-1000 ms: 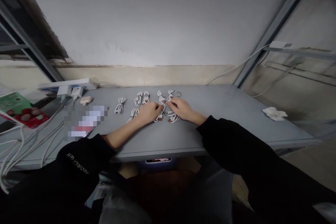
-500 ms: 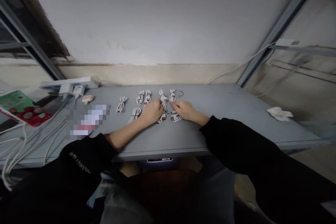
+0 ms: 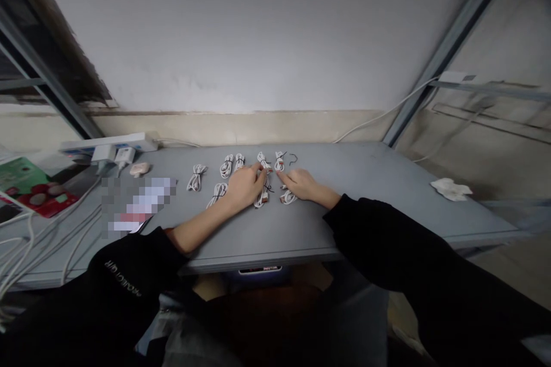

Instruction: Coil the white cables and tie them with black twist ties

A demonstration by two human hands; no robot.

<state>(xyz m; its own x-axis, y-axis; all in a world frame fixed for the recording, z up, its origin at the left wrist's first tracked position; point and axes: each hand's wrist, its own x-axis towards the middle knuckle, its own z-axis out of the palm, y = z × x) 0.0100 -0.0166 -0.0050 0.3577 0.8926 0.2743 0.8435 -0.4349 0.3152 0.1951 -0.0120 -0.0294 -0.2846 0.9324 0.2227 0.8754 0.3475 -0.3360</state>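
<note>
White cable coils (image 3: 226, 166), dark-tied, lie in two rows. Left hand (image 3: 245, 186) and right hand (image 3: 302, 184) rest among them; whether either grasps one cannot be told.

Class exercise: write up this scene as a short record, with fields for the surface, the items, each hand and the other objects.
Surface: grey table
Items: coiled white cable bundles, in two rough rows
Left hand: on a bundle
Right hand: beside another bundle
Other objects: white power strip, crumpled tissue
</note>
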